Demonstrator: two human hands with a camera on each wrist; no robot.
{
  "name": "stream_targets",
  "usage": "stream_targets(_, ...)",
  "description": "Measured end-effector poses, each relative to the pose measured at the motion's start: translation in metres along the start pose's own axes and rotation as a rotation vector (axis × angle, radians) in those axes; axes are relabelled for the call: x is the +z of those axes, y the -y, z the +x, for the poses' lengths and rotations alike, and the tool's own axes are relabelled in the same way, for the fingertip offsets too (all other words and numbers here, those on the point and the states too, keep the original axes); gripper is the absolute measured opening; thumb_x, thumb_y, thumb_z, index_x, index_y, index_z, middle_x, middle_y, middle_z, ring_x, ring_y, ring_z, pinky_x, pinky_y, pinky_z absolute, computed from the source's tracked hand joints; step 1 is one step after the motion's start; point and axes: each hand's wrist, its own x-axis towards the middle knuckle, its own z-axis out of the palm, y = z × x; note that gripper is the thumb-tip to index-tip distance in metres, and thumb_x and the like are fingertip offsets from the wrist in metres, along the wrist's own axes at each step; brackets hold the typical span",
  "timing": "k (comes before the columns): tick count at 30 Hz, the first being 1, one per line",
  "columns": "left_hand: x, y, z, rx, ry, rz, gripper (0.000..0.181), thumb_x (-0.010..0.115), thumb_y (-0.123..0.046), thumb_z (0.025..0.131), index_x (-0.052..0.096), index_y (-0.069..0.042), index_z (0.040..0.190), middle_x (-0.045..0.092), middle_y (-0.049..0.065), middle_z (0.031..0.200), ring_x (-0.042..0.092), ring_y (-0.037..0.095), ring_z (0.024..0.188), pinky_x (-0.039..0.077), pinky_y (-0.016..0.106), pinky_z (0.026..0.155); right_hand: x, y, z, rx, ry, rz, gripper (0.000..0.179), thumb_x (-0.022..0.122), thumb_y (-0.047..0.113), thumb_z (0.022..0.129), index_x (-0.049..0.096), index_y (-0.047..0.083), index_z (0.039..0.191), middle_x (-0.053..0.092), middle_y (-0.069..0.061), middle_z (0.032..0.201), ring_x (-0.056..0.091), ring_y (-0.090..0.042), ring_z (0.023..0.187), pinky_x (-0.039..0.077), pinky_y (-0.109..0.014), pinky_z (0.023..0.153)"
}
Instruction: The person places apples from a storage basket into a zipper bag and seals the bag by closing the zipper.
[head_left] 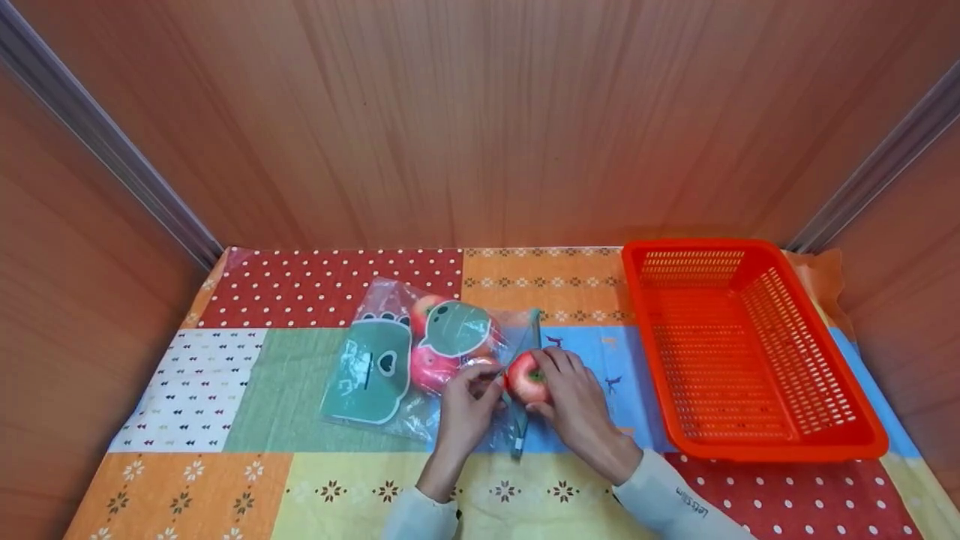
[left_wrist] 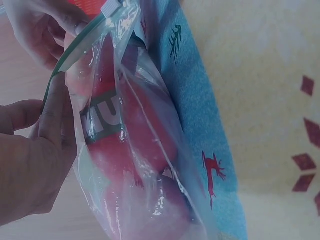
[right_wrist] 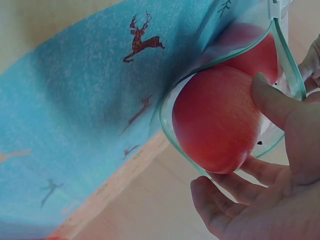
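Observation:
A clear zip bag point(head_left: 366, 379) with green cartoon prints lies on the cloth, several red and pink apples inside, one of them a pink apple point(head_left: 433, 369). My left hand point(head_left: 466, 411) pinches the green zip edge of the bag's mouth between thumb and fingers. Another red apple point(right_wrist: 217, 120) sits in the bag's opening, the green zip strip point(right_wrist: 172, 140) running around it. My right hand point(head_left: 577, 397) grips this apple, thumb on one side and fingertips on the other. A white slider point(left_wrist: 111, 7) shows at one end of the zip.
To the right stands an orange-red plastic basket point(head_left: 776, 452) with slotted walls, nothing in it. A patchwork-patterned cloth point(head_left: 247, 390) covers the table. Wood-grain panels point(head_left: 480, 127) rise behind and at both sides.

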Motion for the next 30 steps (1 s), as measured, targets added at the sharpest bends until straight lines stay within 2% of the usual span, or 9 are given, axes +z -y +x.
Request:
stream_targets(6,0.001,0.001,0.0,0.068,-0.029,0.004,0.021,0.068,0.005,0.096,0.074,0.006,0.116,0.07,0.015,0.102,0.07,0.021,0.071,0.059,0.025,0.06,0.007,0.004,0.002,-0.025,-0.024,0.011,0.075,0.095,0.02,0.078,0.061,0.004,0.142,0.061,-0.015,0.138,0.055,-0.038,0.129,0.054,-0.055,0.099)
stream_targets(11,0.001,-0.001,0.0,0.051,-0.042,0.049,0.019,0.07,0.001,0.097,0.076,0.002,0.115,0.07,0.012,0.101,0.067,0.017,0.069,0.057,0.022,0.058,0.013,0.006,0.004,-0.043,-0.049,0.001,0.073,0.095,0.02,0.078,0.062,0.003,0.14,0.062,-0.015,0.137,0.056,-0.037,0.127,0.055,-0.054,0.096)
stream_targets(16,0.001,-0.001,0.001,0.019,-0.029,0.034,0.02,0.07,0.0,0.098,0.076,0.001,0.117,0.07,0.013,0.105,0.069,0.019,0.07,0.058,0.022,0.059,0.02,0.006,0.008,-0.027,-0.036,0.001,0.069,0.095,0.015,0.078,0.063,0.003,0.138,0.063,-0.016,0.137,0.056,-0.037,0.127,0.056,-0.054,0.099)
stream_targets(23,0.001,0.0,0.001,0.022,-0.026,0.027,0.022,0.069,0.001,0.097,0.075,0.003,0.118,0.071,0.015,0.109,0.07,0.019,0.071,0.06,0.024,0.062,0.026,0.007,0.011,-0.04,-0.034,0.002,0.07,0.096,0.008,0.074,0.065,0.003,0.135,0.063,-0.015,0.136,0.057,-0.036,0.128,0.055,-0.054,0.102)
stream_targets(26,0.001,0.0,0.001,0.011,-0.024,0.023,0.022,0.069,0.001,0.097,0.075,0.003,0.119,0.071,0.016,0.111,0.07,0.019,0.073,0.062,0.024,0.065,0.028,0.007,0.012,-0.044,-0.035,0.009,0.067,0.096,0.009,0.075,0.065,0.003,0.134,0.063,-0.016,0.136,0.057,-0.035,0.128,0.055,-0.054,0.102)
stream_targets(30,0.002,0.0,0.0,0.02,-0.029,0.037,0.021,0.069,-0.001,0.097,0.075,0.002,0.118,0.071,0.015,0.109,0.069,0.019,0.071,0.06,0.023,0.062,0.03,0.009,0.014,-0.05,-0.036,0.016,0.062,0.095,0.012,0.078,0.065,0.004,0.133,0.064,-0.015,0.135,0.058,-0.032,0.127,0.056,-0.052,0.099)
